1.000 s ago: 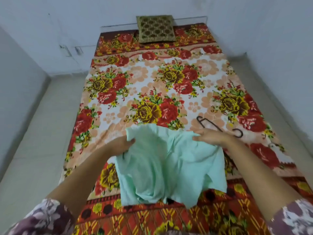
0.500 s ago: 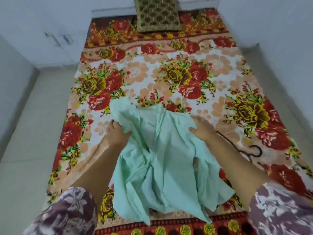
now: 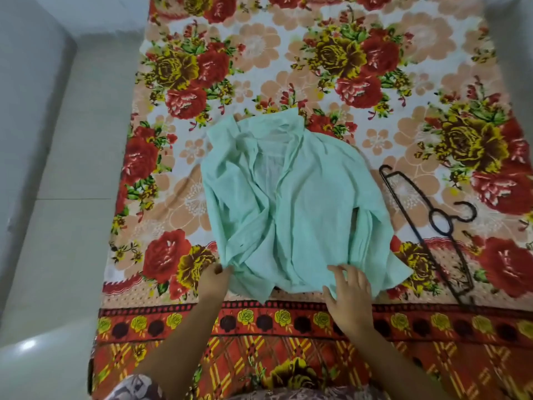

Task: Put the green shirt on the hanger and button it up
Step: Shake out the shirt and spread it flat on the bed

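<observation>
The pale green shirt (image 3: 297,203) lies spread on the flowered bed, collar away from me, front open and creased. My left hand (image 3: 215,280) pinches the shirt's near left hem corner. My right hand (image 3: 350,293) rests with spread, relaxed fingers on the near right hem. A dark hanger (image 3: 432,223) lies flat on the bed just right of the shirt, its hook pointing right. No part of the hanger is inside the shirt.
The bed's flowered cover (image 3: 288,67) fills most of the view, with a red patterned border (image 3: 288,321) near me. Pale floor tiles (image 3: 57,226) run along the left and a wall stands at the far right.
The shirt has been laid flat and spread out on the bed. Both hands slid from its upper part down to the near hem. The view tilted downward.
</observation>
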